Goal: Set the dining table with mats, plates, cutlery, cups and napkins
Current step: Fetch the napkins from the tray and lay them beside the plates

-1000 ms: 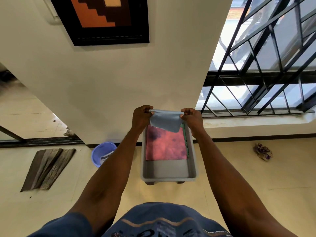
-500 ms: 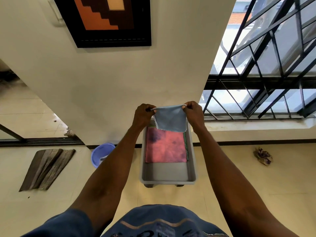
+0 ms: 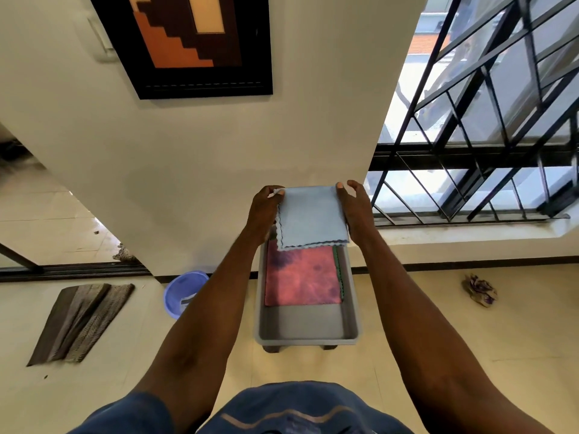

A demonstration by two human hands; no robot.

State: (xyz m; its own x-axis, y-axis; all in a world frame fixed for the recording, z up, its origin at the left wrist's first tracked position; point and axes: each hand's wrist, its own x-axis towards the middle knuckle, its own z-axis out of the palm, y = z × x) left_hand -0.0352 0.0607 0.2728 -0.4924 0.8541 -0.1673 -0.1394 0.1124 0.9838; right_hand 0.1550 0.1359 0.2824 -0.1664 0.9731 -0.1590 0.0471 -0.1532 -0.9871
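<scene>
A light blue napkin (image 3: 311,216) hangs flat between my two hands, held up above a grey tub (image 3: 307,335). My left hand (image 3: 264,208) pinches its top left corner, and my right hand (image 3: 355,205) pinches the top right corner. Inside the tub lies a pink cloth with dark blotches (image 3: 300,277), and a green cloth edge (image 3: 339,274) shows along its right side. The napkin hides the far end of the tub.
The tub stands on short legs on a cream tiled floor, close to a white wall with a framed picture (image 3: 191,42). A blue basin (image 3: 183,292) sits left of it, a brown floor mat (image 3: 78,321) farther left. A crumpled rag (image 3: 479,288) lies below the barred window (image 3: 482,130).
The napkin, bunched and sagging a second ago, now hangs spread flat and taut between my hands. My hands have risen slightly.
</scene>
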